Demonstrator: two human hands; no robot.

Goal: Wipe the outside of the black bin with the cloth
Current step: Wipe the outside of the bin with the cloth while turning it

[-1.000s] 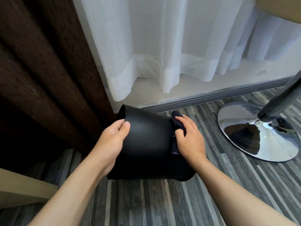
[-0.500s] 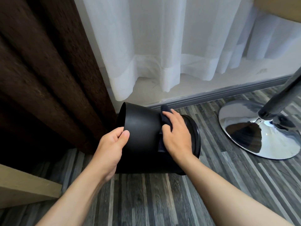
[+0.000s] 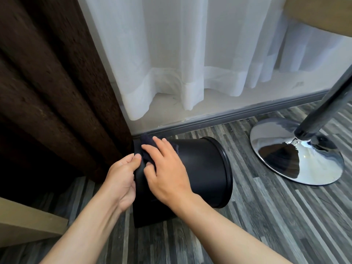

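The black bin (image 3: pixel 202 168) lies tipped on its side on the striped grey floor (image 3: pixel 266 225), its rimmed mouth turned to the right and its base toward the brown curtain (image 3: pixel 47 92). A dark cloth (image 3: pixel 147 142) is spread over the bin's upper wall near the base, pressed flat under the right hand (image 3: pixel 167 172), whose fingers are spread wide on it. The left hand (image 3: pixel 122 180) grips the base edge, thumb on top, touching the cloth. Behind hangs a white sheer curtain (image 3: pixel 181 54). To the right, apart from the bin, stands a shiny chrome stool base (image 3: pixel 297 155).
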